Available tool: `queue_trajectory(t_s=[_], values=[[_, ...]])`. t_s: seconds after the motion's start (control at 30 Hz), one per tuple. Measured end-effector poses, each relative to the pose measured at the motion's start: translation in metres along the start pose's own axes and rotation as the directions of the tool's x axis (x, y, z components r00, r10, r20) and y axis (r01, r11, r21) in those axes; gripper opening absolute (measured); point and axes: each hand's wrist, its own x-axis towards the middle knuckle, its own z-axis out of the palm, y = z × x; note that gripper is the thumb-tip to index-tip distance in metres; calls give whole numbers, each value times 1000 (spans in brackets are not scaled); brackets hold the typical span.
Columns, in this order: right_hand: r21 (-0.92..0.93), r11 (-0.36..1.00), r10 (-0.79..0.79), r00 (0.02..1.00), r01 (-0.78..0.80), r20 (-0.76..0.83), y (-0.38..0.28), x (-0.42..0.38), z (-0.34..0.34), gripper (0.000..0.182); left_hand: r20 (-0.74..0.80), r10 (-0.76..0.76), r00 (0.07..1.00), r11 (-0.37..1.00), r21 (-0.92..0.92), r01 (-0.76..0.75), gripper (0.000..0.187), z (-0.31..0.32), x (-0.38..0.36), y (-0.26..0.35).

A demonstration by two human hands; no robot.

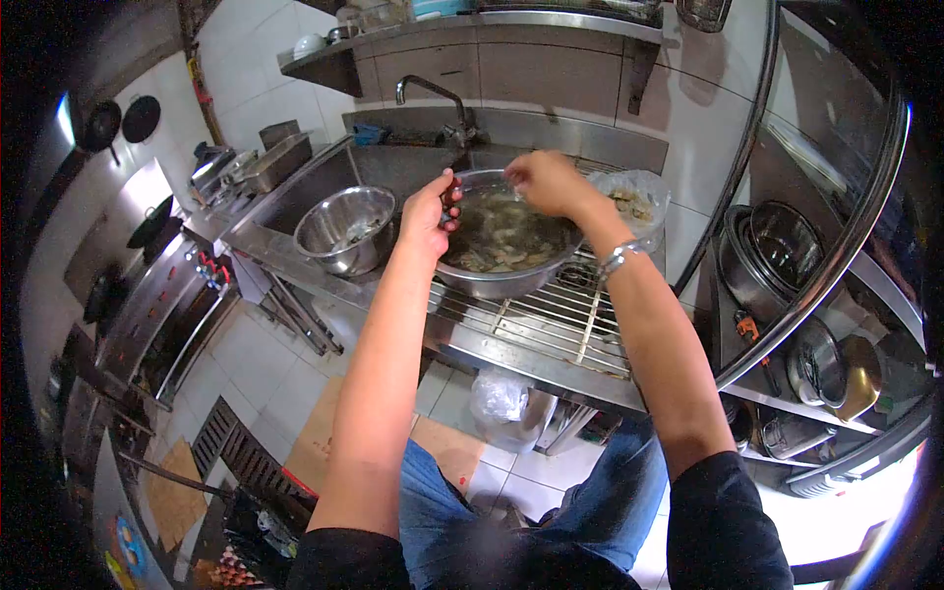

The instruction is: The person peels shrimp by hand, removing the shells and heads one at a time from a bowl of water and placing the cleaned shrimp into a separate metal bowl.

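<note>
A wide metal bowl [501, 285] rests on the wire rack, with murky water and many pale pieces inside. My left hand [431, 214] is over its left rim, fingers curled; what they hold, if anything, is too small to name. Above the bowl's far right side is my right hand [551, 184], its fingertips pinched together over the water on something I cannot make out. A smaller steel bowl [344, 234] with a few small pieces in it stands to the left. Behind my right wrist, a clear plastic bag [644, 202] holds more pale pieces.
The sink [295, 192] with a faucet [433, 87] lies behind the bowls. The wire rack [551, 324] spans the counter's right part. Metal trays [275, 162] stand at the left, and a shelf [472, 22] hangs above. Pots [787, 246] fill the rack at right.
</note>
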Motion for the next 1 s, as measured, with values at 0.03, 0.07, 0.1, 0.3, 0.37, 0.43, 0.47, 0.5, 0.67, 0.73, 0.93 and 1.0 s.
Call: queue_trajectory(t_s=[0.03,0.07,0.1,0.3,0.37,0.43,0.47,0.5,0.67,0.73,0.93,1.0], values=[[-106,993,-34,973,60,229,-9,5,10,26,-2,9,1000,1000,16,-9,24,2,-2,2],[-195,971,-40,893,141,449,-18,10,19,27,-27,-20,999,1000,20,20,27,4,-5,3],[-192,970,-44,891,146,452,-25,14,29,27,-33,-18,999,1000,18,18,27,5,-6,4],[-503,854,229,775,130,589,-16,27,83,35,-70,-6,998,1000,-19,5,27,7,-7,4],[-457,877,173,790,148,588,2,31,96,33,-82,5,997,1000,-2,-5,27,8,-9,4],[-412,896,121,803,165,584,-1,26,83,32,-91,15,996,1000,14,-14,27,9,-10,5],[-316,938,64,827,141,558,-10,22,64,31,-92,9,996,1000,27,-7,25,10,-11,5],[-215,969,11,851,121,526,-14,19,52,29,-93,2,996,999,38,2,23,10,-11,5],[246,934,206,952,-260,226,5,5,47,26,54,-8,998,992,123,1,14,8,-8,0],[177,958,203,969,-226,138,-8,-9,38,26,165,1,986,984,173,-30,13,8,-4,-5],[146,988,49,998,-45,-24,-16,-26,36,26,215,30,976,943,319,-99,13,4,-1,-8],[168,985,42,996,-28,-81,-13,-26,41,28,194,39,980,960,264,-90,13,4,-1,-7]])
